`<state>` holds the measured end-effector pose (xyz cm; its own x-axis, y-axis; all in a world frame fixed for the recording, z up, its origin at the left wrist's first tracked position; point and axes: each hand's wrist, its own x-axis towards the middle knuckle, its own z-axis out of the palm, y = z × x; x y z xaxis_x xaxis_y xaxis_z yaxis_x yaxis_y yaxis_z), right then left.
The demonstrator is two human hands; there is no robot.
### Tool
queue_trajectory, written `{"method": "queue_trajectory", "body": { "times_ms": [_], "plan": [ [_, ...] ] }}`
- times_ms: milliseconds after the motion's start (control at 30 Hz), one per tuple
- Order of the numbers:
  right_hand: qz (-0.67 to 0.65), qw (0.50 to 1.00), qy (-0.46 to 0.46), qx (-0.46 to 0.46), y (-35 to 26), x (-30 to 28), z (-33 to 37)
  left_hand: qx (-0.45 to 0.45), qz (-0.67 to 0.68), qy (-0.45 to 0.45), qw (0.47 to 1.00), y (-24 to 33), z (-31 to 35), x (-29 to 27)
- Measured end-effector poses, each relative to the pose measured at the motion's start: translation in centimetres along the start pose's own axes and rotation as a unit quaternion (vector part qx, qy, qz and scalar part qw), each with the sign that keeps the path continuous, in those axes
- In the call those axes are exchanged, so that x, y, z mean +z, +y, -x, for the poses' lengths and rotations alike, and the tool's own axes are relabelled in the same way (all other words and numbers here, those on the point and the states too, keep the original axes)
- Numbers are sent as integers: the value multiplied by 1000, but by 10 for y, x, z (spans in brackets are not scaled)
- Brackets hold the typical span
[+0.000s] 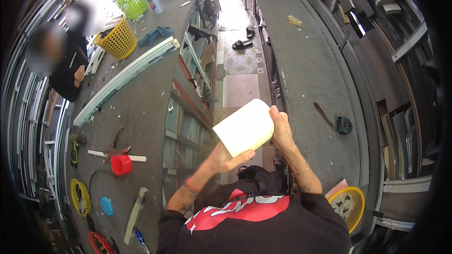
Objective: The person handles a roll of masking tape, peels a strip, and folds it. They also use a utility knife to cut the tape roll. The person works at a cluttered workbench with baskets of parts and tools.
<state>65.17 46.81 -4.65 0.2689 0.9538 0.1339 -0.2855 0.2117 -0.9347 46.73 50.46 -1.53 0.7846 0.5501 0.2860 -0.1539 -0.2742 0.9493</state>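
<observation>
A wide, pale cream roll-shaped piece (243,124) is held up in front of my chest, over the aisle between two work surfaces. It is tilted, with a straight lower-left edge and a rounded upper-right end. My left hand (227,159) grips its lower edge, the thumb lying along the near side and the other fingers hidden behind it. At the right end, my right hand (281,129) has its thumb on the edge, with most of the fingers out of sight. Strong light washes out the surface, so its material cannot be made out.
The left bench (136,113) carries long pale profiles (125,80), a yellow basket (117,39), a green basket (130,1), a red cup-like ring (121,164) and pliers (113,148). A tape measure (343,125) and yellow bowl (360,209) are at right. A person (68,70) stands far left.
</observation>
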Motion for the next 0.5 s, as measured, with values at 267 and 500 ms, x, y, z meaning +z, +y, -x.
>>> {"method": "queue_trajectory", "body": {
  "times_ms": [267,500],
  "plan": [
    [49,997,-8,60,28,-4,-20,-87,30,124,988,-29,9,11],
    [77,973,-8,220,75,-10,-18,24,-584,-113,804,-53,45,11]
  ]
}}
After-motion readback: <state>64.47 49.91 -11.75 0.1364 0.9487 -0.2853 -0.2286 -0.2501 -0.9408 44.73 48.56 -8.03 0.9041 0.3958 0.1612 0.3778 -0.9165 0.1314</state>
